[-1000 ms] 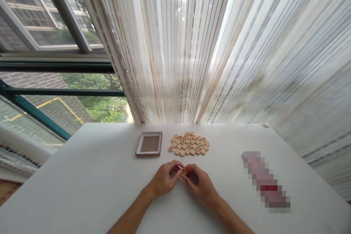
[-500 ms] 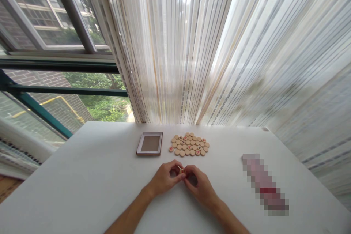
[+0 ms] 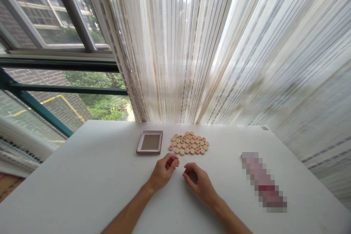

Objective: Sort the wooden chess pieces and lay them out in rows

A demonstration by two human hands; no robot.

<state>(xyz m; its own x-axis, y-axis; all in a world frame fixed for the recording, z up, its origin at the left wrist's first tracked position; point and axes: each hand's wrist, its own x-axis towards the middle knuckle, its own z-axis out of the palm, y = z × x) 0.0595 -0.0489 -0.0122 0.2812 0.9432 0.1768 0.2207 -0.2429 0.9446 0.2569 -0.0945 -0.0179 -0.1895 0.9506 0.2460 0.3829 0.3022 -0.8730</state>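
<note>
Between the thumb and fingers of my left hand (image 3: pixel 161 171) is a round wooden Chinese chess piece (image 3: pixel 177 162), held above the table just in front of a cluster of such pieces. To its right, my right hand (image 3: pixel 197 181) is curved with thumb and fingertips slightly apart, and nothing shows between them. Past both hands, the cluster of pale wooden pieces (image 3: pixel 187 150) lies flat and close together. Most show a blank side; several have red or black characters. One red-marked piece (image 3: pixel 171 147) sits at the cluster's left edge.
An open shallow square box (image 3: pixel 150 142) with a brown bottom stands left of the pieces. A long pinkish item, blurred into blocks (image 3: pixel 264 182), lies on the white table (image 3: pixel 90 175) at the right. Striped sheer curtains (image 3: pixel 175 62) hang behind the far edge, with a window at left.
My hands have come apart. The left moved slightly left and up with the chess piece; the right let go of it and stays at the right.
</note>
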